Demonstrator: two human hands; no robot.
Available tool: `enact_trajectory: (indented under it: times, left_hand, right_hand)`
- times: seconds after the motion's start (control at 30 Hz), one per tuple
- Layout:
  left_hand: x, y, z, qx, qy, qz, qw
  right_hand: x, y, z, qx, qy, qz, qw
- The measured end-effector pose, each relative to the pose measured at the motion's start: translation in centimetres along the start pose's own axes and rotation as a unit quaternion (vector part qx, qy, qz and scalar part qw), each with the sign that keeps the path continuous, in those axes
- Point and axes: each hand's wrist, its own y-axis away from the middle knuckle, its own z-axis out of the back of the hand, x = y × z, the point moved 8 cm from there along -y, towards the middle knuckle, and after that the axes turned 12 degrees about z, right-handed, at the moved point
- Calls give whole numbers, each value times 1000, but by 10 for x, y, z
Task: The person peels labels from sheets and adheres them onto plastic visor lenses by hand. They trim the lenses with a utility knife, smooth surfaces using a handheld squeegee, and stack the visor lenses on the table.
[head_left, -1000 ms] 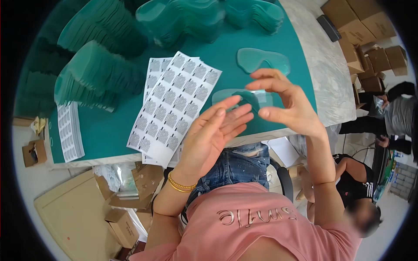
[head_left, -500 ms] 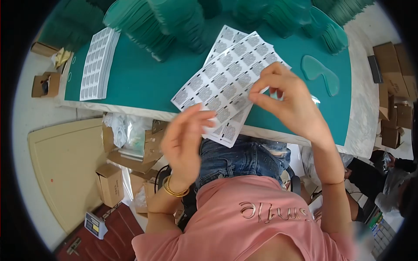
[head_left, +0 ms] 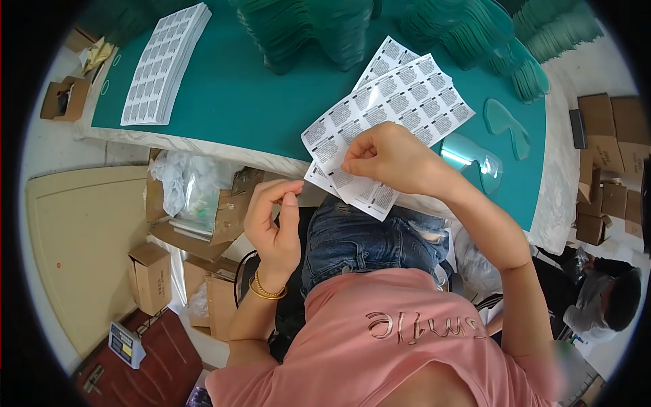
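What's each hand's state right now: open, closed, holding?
Left hand: half-curled, thumb near index fingertip; open or closed unclear, nothing visibly held.
Right hand: fingers curled over the label sheets; can't tell whether it grips anything.

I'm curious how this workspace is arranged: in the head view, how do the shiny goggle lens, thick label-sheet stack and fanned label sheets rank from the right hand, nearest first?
1. Fanned label sheets: overlapped by the right hand.
2. Shiny goggle lens: to its right.
3. Thick label-sheet stack: far left.
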Motion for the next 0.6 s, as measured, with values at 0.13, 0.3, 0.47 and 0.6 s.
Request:
enact_trajectory:
  times: [0.13,0.3,0.47,0.6]
  left_hand:
    - [-5,-1,-5,19,-33,-25,999]
    - [-24,3,-39,80,-274,-153,946]
    - [-24,2,-54,117,-341,-113,926]
    - [-63,-10,-67,183,-294,-146,927]
  right_hand:
    - [-4,3,3,-17,-7,-16,1000]
    - [-9,1,1,-20,79,29,996]
    - [20,55,43,-125,178,48,975]
    - [-24,135,155,-302,219,-8,928]
